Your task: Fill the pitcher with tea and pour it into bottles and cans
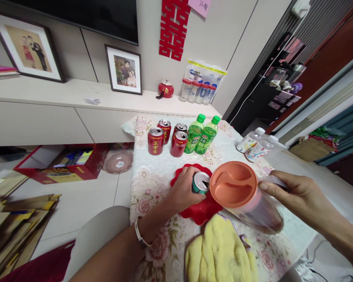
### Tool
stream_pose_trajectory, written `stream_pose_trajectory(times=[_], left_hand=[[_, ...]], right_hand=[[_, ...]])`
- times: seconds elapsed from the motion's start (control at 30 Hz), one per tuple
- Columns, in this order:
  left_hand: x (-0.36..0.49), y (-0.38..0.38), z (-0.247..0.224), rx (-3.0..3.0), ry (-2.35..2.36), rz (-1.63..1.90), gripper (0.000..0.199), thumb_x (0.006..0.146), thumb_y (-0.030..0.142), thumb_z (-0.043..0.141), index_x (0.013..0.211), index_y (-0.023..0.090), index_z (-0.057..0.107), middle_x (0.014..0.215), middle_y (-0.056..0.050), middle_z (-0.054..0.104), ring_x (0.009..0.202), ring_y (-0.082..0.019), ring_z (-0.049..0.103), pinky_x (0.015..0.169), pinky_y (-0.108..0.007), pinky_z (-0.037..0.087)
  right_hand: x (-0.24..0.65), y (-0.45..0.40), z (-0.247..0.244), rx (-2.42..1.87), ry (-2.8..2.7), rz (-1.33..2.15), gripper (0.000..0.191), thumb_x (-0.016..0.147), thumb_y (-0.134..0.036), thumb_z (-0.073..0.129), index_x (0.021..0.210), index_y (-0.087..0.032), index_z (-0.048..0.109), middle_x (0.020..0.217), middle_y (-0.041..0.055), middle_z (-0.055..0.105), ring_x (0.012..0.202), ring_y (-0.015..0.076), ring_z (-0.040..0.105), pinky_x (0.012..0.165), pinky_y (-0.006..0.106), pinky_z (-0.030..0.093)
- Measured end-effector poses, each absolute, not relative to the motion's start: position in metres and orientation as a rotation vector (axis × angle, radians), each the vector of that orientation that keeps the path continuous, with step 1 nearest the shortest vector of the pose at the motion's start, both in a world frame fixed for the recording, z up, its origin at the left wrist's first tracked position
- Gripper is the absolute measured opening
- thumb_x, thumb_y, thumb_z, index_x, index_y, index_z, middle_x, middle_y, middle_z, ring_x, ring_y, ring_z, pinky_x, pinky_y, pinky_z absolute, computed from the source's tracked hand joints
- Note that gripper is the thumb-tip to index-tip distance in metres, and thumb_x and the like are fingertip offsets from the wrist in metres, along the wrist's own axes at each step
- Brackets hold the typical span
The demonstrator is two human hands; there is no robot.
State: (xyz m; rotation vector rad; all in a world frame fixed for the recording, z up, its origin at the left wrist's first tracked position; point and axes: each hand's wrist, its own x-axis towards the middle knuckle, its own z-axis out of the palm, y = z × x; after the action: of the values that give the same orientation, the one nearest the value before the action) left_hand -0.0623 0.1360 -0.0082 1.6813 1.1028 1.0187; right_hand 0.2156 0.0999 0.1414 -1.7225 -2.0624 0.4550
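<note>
My left hand (186, 187) is wrapped round a green can (201, 182) with an opened top, held over a red scalloped tray (198, 213). My right hand (285, 186) grips the handle of a clear pitcher (260, 213) with an orange lid (233, 184). The pitcher leans toward the can, its lid rim beside the can's top, with dark liquid low inside. A folded yellow towel (222, 252) lies in front of the tray. Behind it stand several red cans (155, 141) and two green bottles (206, 135).
Two clear bottles (257, 150) stand at the table's right side. A cabinet ledge (76, 92) behind holds picture frames, a red pot (166, 89) and red-lidded jars (195, 92). On the floor at left are a red box (59, 172) and flattened cardboard (17, 231).
</note>
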Motion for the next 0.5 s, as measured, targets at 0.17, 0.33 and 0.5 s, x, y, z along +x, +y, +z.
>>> stream_pose_trajectory(times=[0.17, 0.33, 0.5], left_hand=[[-0.0623, 0.1371, -0.0088, 1.685, 1.106, 1.020, 0.054, 0.061, 0.008, 0.074, 0.108, 0.025, 0.053, 0.111, -0.006, 0.060, 0.112, -0.032, 0.062, 0.096, -0.046, 0.052], [-0.0622, 0.1365, -0.0081, 1.681, 1.108, 1.008, 0.054, 0.061, 0.010, 0.074, 0.108, 0.025, 0.053, 0.111, -0.006, 0.059, 0.113, -0.032, 0.061, 0.097, -0.047, 0.052], [-0.0619, 0.1369, -0.0082, 1.687, 1.103, 0.997, 0.053, 0.062, 0.009, 0.074, 0.109, 0.024, 0.053, 0.112, -0.006, 0.059, 0.114, -0.032, 0.061, 0.098, -0.047, 0.052]], right_hand=[[0.2164, 0.1008, 0.1406, -1.734, -2.056, 0.469, 0.070, 0.084, -0.090, 0.066, 0.061, -0.023, 0.064, 0.059, 0.0003, 0.054, 0.055, 0.0158, 0.050, 0.050, 0.030, 0.040], [0.2174, 0.1017, 0.1397, -1.739, -2.047, 0.463, 0.071, 0.082, -0.091, 0.066, 0.061, -0.023, 0.064, 0.059, 0.0004, 0.055, 0.055, 0.0158, 0.050, 0.050, 0.029, 0.039], [0.2171, 0.1015, 0.1402, -1.769, -2.037, 0.469, 0.073, 0.080, -0.093, 0.065, 0.060, -0.023, 0.063, 0.059, 0.0004, 0.053, 0.056, 0.0153, 0.047, 0.050, 0.030, 0.038]])
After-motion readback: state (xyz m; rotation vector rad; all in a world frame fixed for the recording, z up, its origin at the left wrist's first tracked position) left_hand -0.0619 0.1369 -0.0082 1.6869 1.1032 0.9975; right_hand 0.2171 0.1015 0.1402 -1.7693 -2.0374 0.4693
